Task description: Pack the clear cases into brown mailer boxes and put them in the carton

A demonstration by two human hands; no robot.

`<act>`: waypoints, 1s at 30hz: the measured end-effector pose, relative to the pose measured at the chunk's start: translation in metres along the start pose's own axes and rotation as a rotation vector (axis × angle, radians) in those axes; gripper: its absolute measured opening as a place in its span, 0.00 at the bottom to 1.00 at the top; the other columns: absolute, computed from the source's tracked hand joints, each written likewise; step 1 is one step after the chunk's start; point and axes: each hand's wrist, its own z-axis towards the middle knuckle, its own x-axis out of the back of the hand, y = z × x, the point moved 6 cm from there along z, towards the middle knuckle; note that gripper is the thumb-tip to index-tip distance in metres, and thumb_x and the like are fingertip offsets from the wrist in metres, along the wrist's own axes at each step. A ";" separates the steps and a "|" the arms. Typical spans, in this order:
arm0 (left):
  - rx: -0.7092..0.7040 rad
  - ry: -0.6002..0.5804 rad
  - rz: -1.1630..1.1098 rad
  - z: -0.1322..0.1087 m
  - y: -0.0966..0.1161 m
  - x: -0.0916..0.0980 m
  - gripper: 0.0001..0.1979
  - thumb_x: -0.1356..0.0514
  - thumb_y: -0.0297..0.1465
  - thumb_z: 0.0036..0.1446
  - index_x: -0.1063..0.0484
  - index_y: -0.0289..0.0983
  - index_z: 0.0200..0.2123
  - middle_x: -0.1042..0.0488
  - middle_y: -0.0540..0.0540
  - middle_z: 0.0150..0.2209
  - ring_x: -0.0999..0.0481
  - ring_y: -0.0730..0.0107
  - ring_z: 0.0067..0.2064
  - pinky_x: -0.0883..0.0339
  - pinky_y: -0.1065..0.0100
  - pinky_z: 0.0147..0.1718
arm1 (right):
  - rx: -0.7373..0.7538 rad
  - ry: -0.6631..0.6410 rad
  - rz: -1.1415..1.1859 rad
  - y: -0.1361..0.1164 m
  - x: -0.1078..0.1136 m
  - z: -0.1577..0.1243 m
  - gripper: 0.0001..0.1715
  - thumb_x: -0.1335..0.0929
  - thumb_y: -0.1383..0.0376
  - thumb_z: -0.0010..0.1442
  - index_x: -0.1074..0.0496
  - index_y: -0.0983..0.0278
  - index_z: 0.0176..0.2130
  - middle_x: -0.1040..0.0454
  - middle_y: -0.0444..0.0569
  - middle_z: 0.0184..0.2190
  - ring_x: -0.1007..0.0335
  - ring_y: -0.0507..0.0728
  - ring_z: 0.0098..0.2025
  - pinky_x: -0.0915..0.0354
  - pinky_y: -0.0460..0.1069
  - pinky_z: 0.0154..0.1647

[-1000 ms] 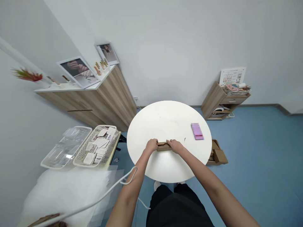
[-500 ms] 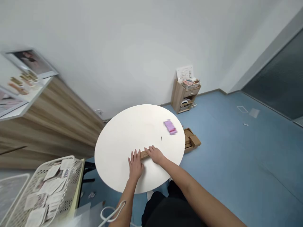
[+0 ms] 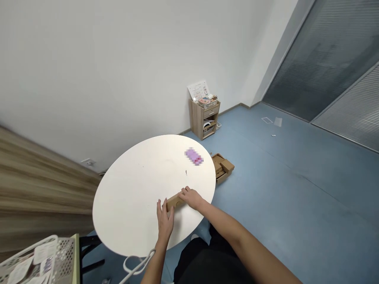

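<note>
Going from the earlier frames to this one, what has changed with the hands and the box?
The left hand has let go of the cardboard box and now lies open on the table, fingertips at the box's left end. The camera has swung right. Unchanged: the right hand covers the box's right end; the pink item lies beyond.

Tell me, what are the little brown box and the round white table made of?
The brown box looks like cardboard: plain matte tan, with straight edges. The round table has a smooth white top with a soft sheen, perhaps painted or laminated board; the picture cannot settle which.
</note>
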 end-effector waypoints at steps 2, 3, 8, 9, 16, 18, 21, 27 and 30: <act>0.261 0.024 -0.235 0.002 0.000 -0.006 0.32 0.47 0.47 0.62 0.47 0.41 0.64 0.50 0.35 0.67 0.47 0.48 0.67 0.45 0.47 0.62 | -0.034 0.077 -0.006 0.012 0.012 -0.014 0.18 0.37 0.73 0.62 0.37 0.62 0.52 0.34 0.54 0.46 0.41 0.61 0.49 0.33 0.51 0.39; 0.387 0.011 -0.368 0.002 0.001 -0.012 0.35 0.45 0.49 0.60 0.50 0.41 0.65 0.47 0.33 0.65 0.40 0.48 0.64 0.39 0.48 0.59 | -0.043 0.117 -0.012 0.018 0.018 -0.021 0.19 0.38 0.73 0.63 0.38 0.62 0.53 0.34 0.54 0.46 0.41 0.61 0.50 0.33 0.52 0.41; 0.667 -0.164 -0.912 0.014 0.032 -0.045 0.25 0.39 0.44 0.58 0.36 0.39 0.56 0.33 0.37 0.55 0.23 0.58 0.47 0.24 0.58 0.45 | -0.036 0.226 0.016 0.042 0.044 -0.046 0.25 0.41 0.75 0.64 0.40 0.63 0.59 0.32 0.55 0.47 0.41 0.60 0.53 0.35 0.56 0.50; 0.686 -0.160 -0.949 0.018 0.037 -0.049 0.21 0.38 0.41 0.58 0.33 0.38 0.52 0.31 0.37 0.54 0.23 0.60 0.46 0.24 0.60 0.44 | -0.039 0.234 0.050 0.046 0.048 -0.050 0.27 0.41 0.76 0.63 0.41 0.63 0.60 0.33 0.56 0.48 0.42 0.61 0.55 0.35 0.56 0.52; 0.570 -0.060 -0.951 0.049 0.071 -0.068 0.19 0.35 0.34 0.56 0.32 0.42 0.51 0.28 0.43 0.50 0.22 0.66 0.43 0.24 0.59 0.43 | -0.376 0.441 0.672 0.112 0.057 -0.092 0.40 0.37 0.66 0.58 0.50 0.60 0.67 0.51 0.55 0.68 0.54 0.64 0.67 0.46 0.62 0.64; 0.507 -0.090 -0.921 0.058 0.088 -0.083 0.23 0.34 0.36 0.54 0.33 0.43 0.53 0.29 0.44 0.51 0.23 0.64 0.45 0.23 0.59 0.43 | -0.641 0.479 1.017 0.149 0.039 -0.104 0.35 0.39 0.59 0.62 0.48 0.59 0.66 0.43 0.55 0.65 0.41 0.62 0.62 0.38 0.60 0.59; 0.439 -0.160 -0.882 0.071 0.118 -0.120 0.30 0.32 0.39 0.51 0.35 0.44 0.57 0.31 0.43 0.52 0.23 0.63 0.44 0.23 0.58 0.43 | -0.898 0.361 1.528 0.198 0.011 -0.116 0.35 0.36 0.48 0.59 0.40 0.60 0.61 0.30 0.55 0.55 0.30 0.62 0.53 0.28 0.54 0.45; 0.367 -0.261 -0.695 0.102 0.173 -0.219 0.34 0.35 0.45 0.52 0.37 0.41 0.60 0.30 0.40 0.51 0.23 0.59 0.46 0.25 0.55 0.45 | -1.007 0.188 1.824 0.312 -0.001 -0.157 0.37 0.25 0.51 0.45 0.32 0.61 0.51 0.24 0.53 0.47 0.27 0.62 0.49 0.27 0.52 0.41; 0.220 -0.144 -0.383 0.116 0.189 -0.246 0.25 0.42 0.46 0.58 0.31 0.39 0.54 0.31 0.39 0.51 0.27 0.54 0.50 0.28 0.52 0.49 | -1.155 0.220 1.831 0.380 -0.021 -0.185 0.36 0.24 0.52 0.43 0.31 0.61 0.49 0.24 0.54 0.45 0.27 0.62 0.50 0.28 0.53 0.44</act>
